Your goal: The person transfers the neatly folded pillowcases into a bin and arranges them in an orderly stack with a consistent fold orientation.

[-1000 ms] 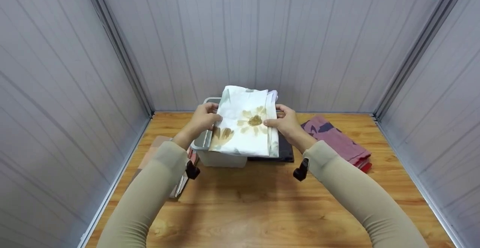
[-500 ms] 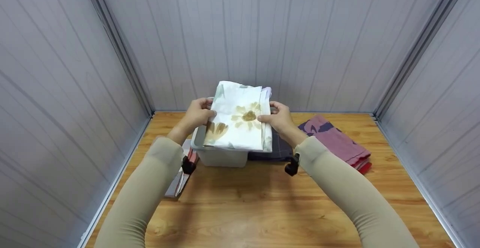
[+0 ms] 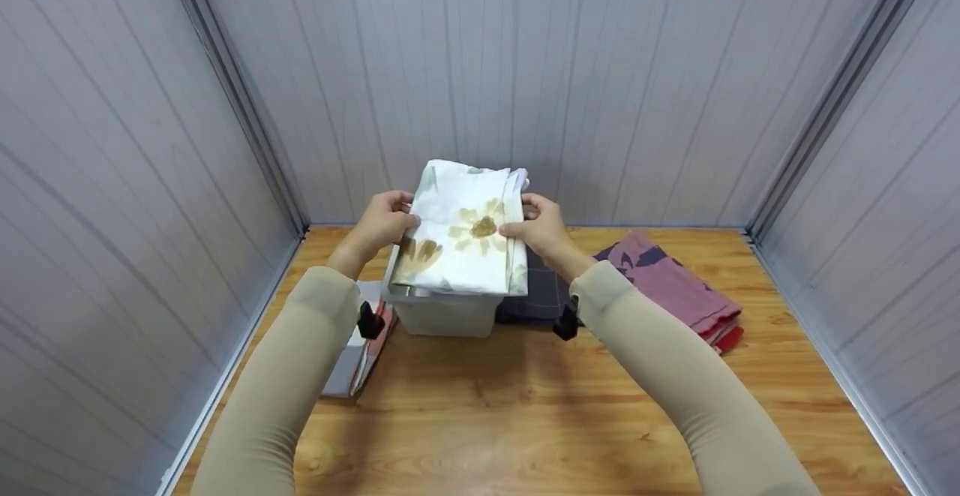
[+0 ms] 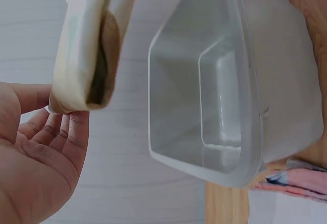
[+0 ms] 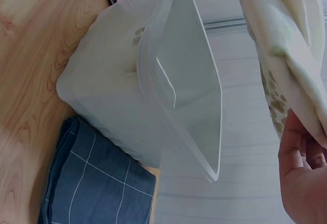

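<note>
A folded white cloth [image 3: 461,211] with brown flower prints is held up over a pale plastic bin [image 3: 442,320]. My left hand [image 3: 377,224] pinches its left edge, thumb on top and fingers beneath. At the opposite edge, my right hand [image 3: 546,229] grips the cloth the same way. The left wrist view shows the cloth's thick folded end [image 4: 84,65] between thumb and fingers, apart from the bin's rim [image 4: 248,81]. The part of the bin's inside seen there is bare. In the right wrist view, the cloth [image 5: 286,45] hangs in soft layers from the fingers.
Right of the bin lies a dark blue checked folded cloth [image 3: 536,293]. Farther right is a purple patterned folded cloth [image 3: 667,278] with red layers below. A grey and coral folded cloth [image 3: 352,365] lies left, partly behind the left sleeve. Panel walls [image 3: 480,68] enclose the wooden table [image 3: 487,421].
Both hands have carried the white cloth leftward and slightly away, so it now sits more squarely over the bin. More of the dark blue cloth shows. The grip stays the same.
</note>
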Demonstrator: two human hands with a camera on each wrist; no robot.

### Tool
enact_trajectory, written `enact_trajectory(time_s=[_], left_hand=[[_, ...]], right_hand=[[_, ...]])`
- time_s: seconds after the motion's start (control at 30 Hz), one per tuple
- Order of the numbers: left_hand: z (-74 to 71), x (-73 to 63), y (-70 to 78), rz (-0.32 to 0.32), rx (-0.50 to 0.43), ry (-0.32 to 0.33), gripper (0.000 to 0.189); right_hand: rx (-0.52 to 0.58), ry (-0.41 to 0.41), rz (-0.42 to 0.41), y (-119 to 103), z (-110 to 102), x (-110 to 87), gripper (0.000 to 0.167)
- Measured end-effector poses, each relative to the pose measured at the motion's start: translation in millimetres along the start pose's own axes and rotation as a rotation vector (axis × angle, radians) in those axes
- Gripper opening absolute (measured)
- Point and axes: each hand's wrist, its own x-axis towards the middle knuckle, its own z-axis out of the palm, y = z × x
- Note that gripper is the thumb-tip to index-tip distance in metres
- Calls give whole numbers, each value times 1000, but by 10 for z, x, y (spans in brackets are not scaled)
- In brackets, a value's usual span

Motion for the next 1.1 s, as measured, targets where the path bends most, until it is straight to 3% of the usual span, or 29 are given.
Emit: enact_trajectory(time_s=[0.33, 0.53, 0.93, 1.1], left_hand=[[-71, 73, -28, -41, 3, -9, 50], [-52, 97, -27, -22, 10, 3, 52], [59, 136, -255, 43, 2, 50, 49], [112, 165, -366, 42, -4, 70, 51]], right_hand=[[-18, -22, 24, -61, 106, 78, 61], [-22, -3, 3, -27, 185, 134, 61], [-12, 43, -28, 184, 307, 149, 59], [-34, 39, -68, 267, 352, 145, 63]])
